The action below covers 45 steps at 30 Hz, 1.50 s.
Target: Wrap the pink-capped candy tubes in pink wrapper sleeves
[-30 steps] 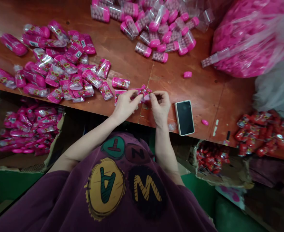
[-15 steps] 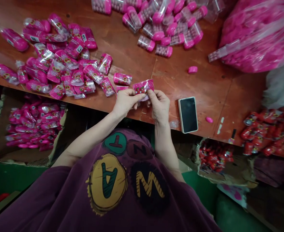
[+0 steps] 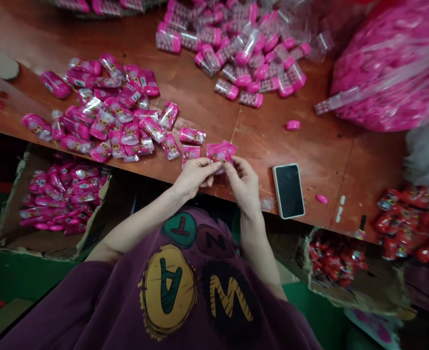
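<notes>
Between my two hands is a pink printed plastic wrapper (image 3: 218, 149), held by its near edge over the front of the table. My left hand (image 3: 199, 176) pinches it with thumb and fingers from the left. From the right, my right hand (image 3: 241, 181) pinches the same edge, the two thumbs almost meeting. Just left of it lie another pink wrapper (image 3: 190, 153) and a pink-wrapped candy tube (image 3: 192, 136). A large heap of wrapped tubes (image 3: 114, 114) spreads further left. Unwrapped clear tubes with pink caps (image 3: 251, 99) are piled at the back.
A phone (image 3: 288, 191) lies right of my hands, near a loose pink cap (image 3: 293, 125). A big bag of pink pieces (image 3: 385, 73) stands at the back right. Red packets (image 3: 400, 218) sit at the right. Below the table edge, a cardboard box (image 3: 8, 214) holds pink packets.
The whole view has shifted, so the table things appear lower and those at the left further right. Both hands still hold the wrapper; its far edge now shows a second pink corner fanned out.
</notes>
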### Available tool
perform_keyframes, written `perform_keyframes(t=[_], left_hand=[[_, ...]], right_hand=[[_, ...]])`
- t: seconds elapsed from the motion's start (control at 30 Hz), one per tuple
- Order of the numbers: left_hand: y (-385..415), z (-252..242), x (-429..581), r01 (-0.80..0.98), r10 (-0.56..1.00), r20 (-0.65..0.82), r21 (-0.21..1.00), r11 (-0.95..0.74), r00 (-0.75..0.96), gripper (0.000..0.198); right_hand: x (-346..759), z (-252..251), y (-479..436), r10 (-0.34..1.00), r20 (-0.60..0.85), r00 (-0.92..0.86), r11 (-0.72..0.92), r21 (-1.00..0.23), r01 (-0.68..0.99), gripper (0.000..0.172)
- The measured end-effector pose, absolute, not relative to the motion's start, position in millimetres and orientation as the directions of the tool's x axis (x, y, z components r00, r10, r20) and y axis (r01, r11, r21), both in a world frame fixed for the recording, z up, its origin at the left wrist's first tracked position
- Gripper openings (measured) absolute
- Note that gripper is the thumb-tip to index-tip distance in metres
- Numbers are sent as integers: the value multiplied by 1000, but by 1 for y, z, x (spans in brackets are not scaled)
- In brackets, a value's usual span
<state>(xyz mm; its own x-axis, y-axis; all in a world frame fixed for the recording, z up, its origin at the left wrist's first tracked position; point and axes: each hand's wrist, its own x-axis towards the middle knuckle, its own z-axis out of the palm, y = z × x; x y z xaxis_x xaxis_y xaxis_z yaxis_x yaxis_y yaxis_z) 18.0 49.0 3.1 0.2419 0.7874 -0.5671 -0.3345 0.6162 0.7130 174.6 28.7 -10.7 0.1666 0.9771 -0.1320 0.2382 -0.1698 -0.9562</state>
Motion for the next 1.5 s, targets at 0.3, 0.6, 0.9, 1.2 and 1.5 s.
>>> perform_keyframes(t=[0.3, 0.6, 0.9, 1.2, 1.5], left_hand=[[77, 5, 26, -271, 873, -470, 830, 487, 130, 42], [101, -1, 36, -352, 835, -546, 769, 534, 72, 47], [113, 12, 10, -441, 854, -519, 758, 480, 38, 35], [100, 14, 0, -569, 821, -569, 662, 487, 41, 35], [78, 16, -7, -649, 732, -673, 511, 564, 105, 30]], right_hand=[[164, -6, 55, 971, -104, 214, -164, -946, 281, 34], [159, -21, 89, 980, 161, 114, 50, -761, 646, 39], [187, -21, 158, 993, 95, -76, 121, -743, 659, 58], [198, -18, 223, 946, 4, 323, -312, -244, 918, 52], [226, -24, 157, 956, 17, 292, -286, -157, 945, 42]])
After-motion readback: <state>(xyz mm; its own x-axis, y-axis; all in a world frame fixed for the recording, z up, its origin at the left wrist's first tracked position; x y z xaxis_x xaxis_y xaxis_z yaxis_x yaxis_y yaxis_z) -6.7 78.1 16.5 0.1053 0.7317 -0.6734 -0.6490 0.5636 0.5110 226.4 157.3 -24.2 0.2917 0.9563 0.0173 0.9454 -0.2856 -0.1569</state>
